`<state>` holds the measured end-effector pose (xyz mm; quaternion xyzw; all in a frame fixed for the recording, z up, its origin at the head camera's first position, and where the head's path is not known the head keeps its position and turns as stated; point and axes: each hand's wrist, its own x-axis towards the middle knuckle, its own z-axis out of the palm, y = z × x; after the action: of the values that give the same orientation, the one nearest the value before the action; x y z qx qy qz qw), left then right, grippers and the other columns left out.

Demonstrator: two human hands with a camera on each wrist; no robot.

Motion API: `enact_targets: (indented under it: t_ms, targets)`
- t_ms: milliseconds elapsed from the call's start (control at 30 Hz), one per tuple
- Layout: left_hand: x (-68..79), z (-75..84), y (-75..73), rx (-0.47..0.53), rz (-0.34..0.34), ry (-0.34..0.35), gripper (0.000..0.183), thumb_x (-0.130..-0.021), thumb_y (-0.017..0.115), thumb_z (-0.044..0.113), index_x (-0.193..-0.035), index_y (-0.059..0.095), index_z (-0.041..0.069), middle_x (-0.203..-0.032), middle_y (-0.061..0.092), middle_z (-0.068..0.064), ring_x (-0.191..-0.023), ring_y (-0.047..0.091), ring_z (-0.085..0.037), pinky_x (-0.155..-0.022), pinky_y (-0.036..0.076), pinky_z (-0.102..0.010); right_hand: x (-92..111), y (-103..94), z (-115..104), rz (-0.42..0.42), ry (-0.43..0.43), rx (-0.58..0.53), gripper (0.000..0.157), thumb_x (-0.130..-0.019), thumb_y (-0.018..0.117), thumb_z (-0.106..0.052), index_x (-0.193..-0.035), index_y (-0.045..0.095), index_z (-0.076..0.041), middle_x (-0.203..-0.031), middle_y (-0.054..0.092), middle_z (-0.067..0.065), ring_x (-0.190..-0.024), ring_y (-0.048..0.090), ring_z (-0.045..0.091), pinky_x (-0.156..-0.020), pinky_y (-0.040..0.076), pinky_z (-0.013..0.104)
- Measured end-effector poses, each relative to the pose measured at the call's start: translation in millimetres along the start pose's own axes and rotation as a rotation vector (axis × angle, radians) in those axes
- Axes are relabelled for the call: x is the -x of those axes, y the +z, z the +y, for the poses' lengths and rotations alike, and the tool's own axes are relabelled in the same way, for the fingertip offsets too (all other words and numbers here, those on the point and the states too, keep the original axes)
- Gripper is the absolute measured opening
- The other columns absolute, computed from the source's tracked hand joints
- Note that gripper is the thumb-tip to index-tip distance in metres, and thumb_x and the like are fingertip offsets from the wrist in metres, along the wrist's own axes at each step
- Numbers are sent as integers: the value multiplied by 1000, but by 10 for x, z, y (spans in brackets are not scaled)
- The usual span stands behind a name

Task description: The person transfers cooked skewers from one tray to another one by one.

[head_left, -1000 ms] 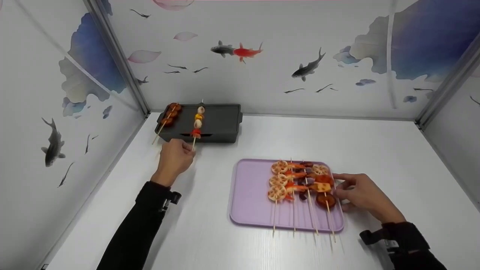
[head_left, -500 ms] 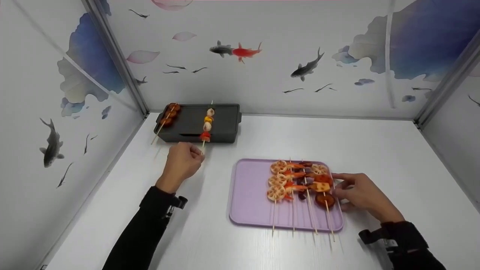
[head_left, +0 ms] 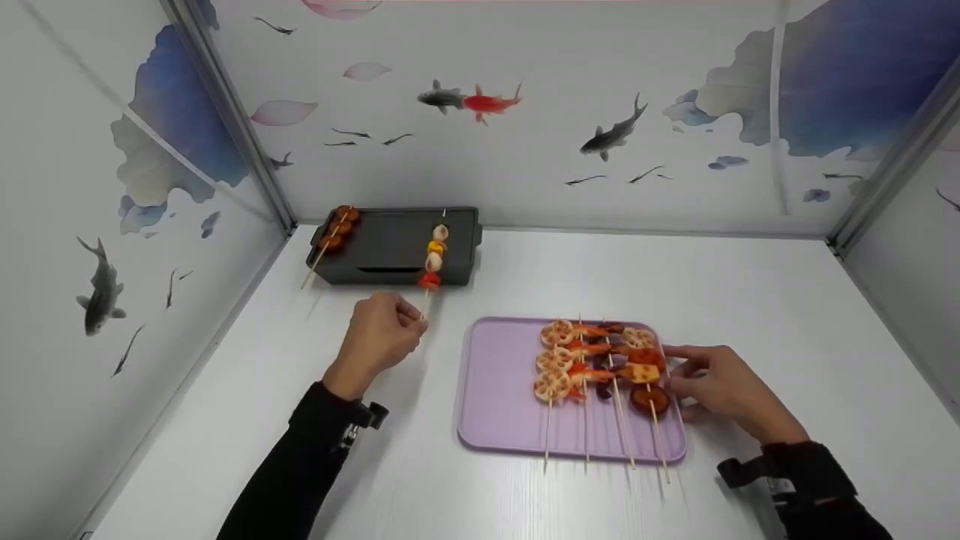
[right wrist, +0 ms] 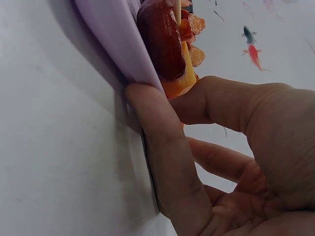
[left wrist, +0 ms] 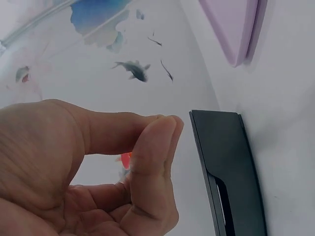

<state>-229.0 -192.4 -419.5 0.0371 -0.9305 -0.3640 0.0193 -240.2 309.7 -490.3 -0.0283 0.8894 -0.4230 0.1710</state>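
Note:
My left hand (head_left: pixel 382 334) pinches the bare stick end of a skewer (head_left: pixel 434 261) between thumb and fingertips. White, yellow and red pieces are threaded on it, and its food end overlaps the right part of a dark grey tabletop grill (head_left: pixel 390 238). From the left wrist, my fingers (left wrist: pixel 152 147) hide most of this skewer. At the right rim of a lilac tray (head_left: pixel 499 397), my right hand (head_left: pixel 731 390) grips the edge. Lotus root, shrimp and other skewers (head_left: pixel 555 360) lie side by side on the tray, their sticks poking past its front edge.
A skewer of round brown pieces (head_left: pixel 339 229) rests across the grill's left end, its stick slanting over the front. White table (head_left: pixel 787 315) surrounds the tray. Walls painted with fish (head_left: pixel 491 101) enclose the left, back and right sides.
My left hand has carried the skewer rightward and slightly nearer, from the grill's middle to its right part. The right hand and the tray have stayed in place.

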Motion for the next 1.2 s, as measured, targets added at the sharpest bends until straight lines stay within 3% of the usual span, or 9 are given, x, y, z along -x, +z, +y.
enact_targets:
  t_ms: [33,67,167,267,300,433,967,1200]
  targets:
    - [-8,-12,11,7,-13,-1,11,-106,83,20,-101,82,9,-90,83,-8,-79,77,-22,-68,57,-33,0,0,-5,2,5,4,68,-109,76,-13,-171,53,3,-125,74,19,-97,73,21,-72,69,32]
    - [-106,-178,90,34,-22,33,15,-106,85,25,-100,81,11,-88,82,-5,-77,76,-19,-67,56,-32,0,-1,-9,3,10,5,68,-108,76,-13,-171,53,3,-125,74,19,-98,73,21,-72,69,32]
    - [-117,-202,120,55,-52,34,16,-105,86,26,-101,81,12,-87,82,-4,-75,77,-17,-66,58,-33,-4,-6,-11,-1,9,12,69,-109,76,-15,-171,53,3,-126,75,20,-99,73,22,-72,69,32]
    - [-75,-139,133,66,-66,15,15,-105,86,24,-103,81,10,-88,82,-6,-74,78,-16,-65,58,-30,1,-8,-20,0,15,9,69,-109,78,-16,-171,53,3,-126,75,20,-100,73,22,-72,69,33]
    - [39,45,66,47,-66,-23,11,-105,84,18,-105,82,8,-90,83,-9,-76,80,-19,-66,59,-31,-1,-7,-16,-2,14,11,69,-109,78,-16,-171,53,3,-127,75,21,-100,73,22,-73,69,33]
    - [126,147,79,41,-58,-34,11,-106,84,16,-107,81,5,-92,83,-10,-75,78,-17,-64,56,-27,0,-4,-16,1,19,19,70,-109,79,-17,-171,53,2,-127,76,19,-100,73,21,-72,68,32]
    - [294,247,231,82,-92,21,9,-104,85,12,-101,80,7,-85,82,-5,-68,76,-14,-62,51,-26,-7,-14,6,1,0,34,69,-110,77,-16,-171,52,4,-130,74,23,-103,72,23,-72,68,31]
    - [374,278,335,93,-122,65,7,-103,85,10,-100,80,6,-83,81,-4,-66,74,-12,-61,50,-25,4,-15,-17,3,13,57,71,-109,80,-23,-170,54,3,-131,74,24,-102,70,25,-72,66,31]
